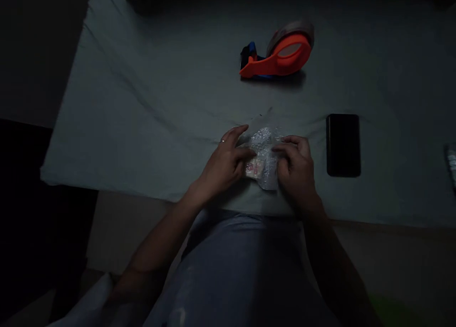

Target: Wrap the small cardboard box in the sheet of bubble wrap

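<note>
A piece of clear bubble wrap (270,172) lies on the cloth near its front edge, partly around a small pale item with reddish marks (253,168). From the left, my left hand (226,160) rests on the item and the wrap, its fingers spread and a ring on one finger. At the wrap's right side is my right hand (295,165), with its fingers bent and the wrap's edge between thumb and forefinger.
An orange tape dispenser (276,63) with a tape roll stands further back on the pale cloth (160,103). To the right lies a black rectangular object (343,145). Something shiny (451,160) shows at the far right edge.
</note>
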